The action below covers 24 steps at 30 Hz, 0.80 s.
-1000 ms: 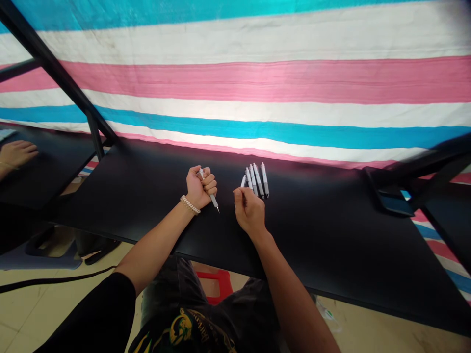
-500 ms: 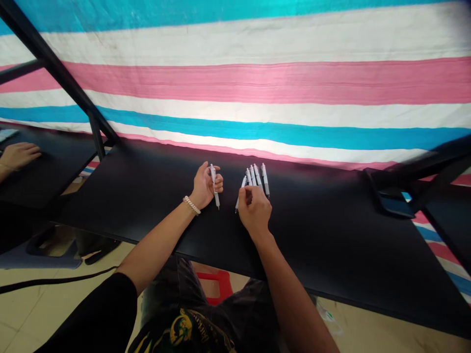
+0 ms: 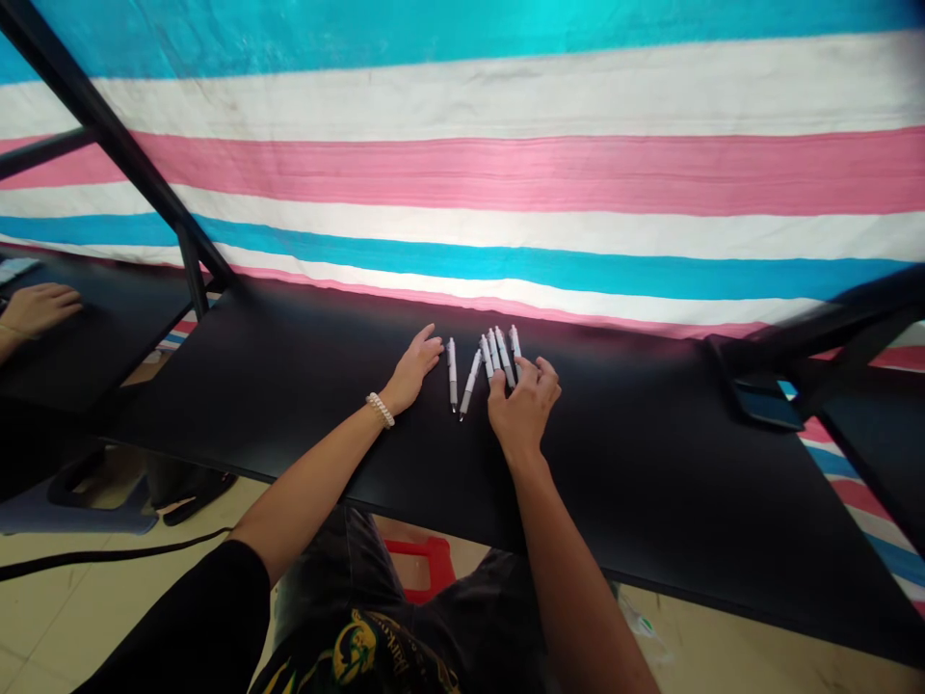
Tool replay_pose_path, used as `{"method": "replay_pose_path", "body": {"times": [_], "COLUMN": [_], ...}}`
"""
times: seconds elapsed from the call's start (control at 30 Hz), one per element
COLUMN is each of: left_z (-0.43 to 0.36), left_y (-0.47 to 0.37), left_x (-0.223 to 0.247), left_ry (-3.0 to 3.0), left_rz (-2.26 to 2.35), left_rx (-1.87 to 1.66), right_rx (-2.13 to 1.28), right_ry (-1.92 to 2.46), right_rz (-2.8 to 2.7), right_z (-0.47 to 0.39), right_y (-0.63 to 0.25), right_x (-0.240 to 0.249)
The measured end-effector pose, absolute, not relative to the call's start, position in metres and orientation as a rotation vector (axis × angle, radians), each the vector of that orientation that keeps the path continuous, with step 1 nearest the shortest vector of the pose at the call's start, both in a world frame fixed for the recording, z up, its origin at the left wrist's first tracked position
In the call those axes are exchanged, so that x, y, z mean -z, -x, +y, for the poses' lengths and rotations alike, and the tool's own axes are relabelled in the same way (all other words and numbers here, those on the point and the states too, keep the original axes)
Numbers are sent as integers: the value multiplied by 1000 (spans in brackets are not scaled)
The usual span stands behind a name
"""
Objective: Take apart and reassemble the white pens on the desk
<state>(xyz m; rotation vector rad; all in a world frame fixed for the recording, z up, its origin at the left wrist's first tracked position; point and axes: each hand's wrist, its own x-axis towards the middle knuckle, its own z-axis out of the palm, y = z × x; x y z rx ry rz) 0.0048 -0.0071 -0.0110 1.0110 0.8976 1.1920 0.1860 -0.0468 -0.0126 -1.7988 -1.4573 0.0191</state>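
Several white pens with grey grips lie on the black table (image 3: 621, 482). The leftmost pen (image 3: 452, 374) lies nearly straight, and beside it a tilted pen (image 3: 470, 384) points down to the left. My left hand (image 3: 414, 368), with a braided bracelet at the wrist, is just left of the leftmost pen, fingers apart and holding nothing. Over the lower ends of the grouped pens (image 3: 495, 353) is my right hand (image 3: 526, 400), its fingers spread. Its fingertips are by the rightmost pen (image 3: 515, 341), whose lower part is hidden.
At the far left a person's hand (image 3: 41, 310) rests on another black table. A dark phone-like object (image 3: 767, 403) lies at the right by the black frame. Behind the table hangs a striped sheet (image 3: 506, 173). A red stool (image 3: 426, 569) is below.
The pen my left hand held now lies on the table, and that hand has opened. My right hand has moved right from the tilted pen and spread its fingers.
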Motion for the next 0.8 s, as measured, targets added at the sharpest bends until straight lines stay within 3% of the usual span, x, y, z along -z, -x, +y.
{"method": "replay_pose_path", "body": {"times": [0.17,0.37,0.57,0.7,0.8], "left_z": [-20,-35,-35,-35,-34], "left_y": [-1,-12,-20,-19,-18], "left_x": [4,2,11,8,6], "left_ry": [-1681,-2454,-2578,-2580,-2555], "left_rz": [991,991,1119,1147,1153], "left_rx": [-1048,-632,-580,-607,-613], "right_rx": [-55,-80,-68,-57,-299], "right_ry": [1779,1763,1726,1669,1502], "right_rz": [-1591,-1624,-1648,-1610,-1461], "right_z": [-44,-45,-47,-66,-97], "right_y": [-191,-192,-187,-190,-207], "right_x": [19,21,21,-3,-32]}}
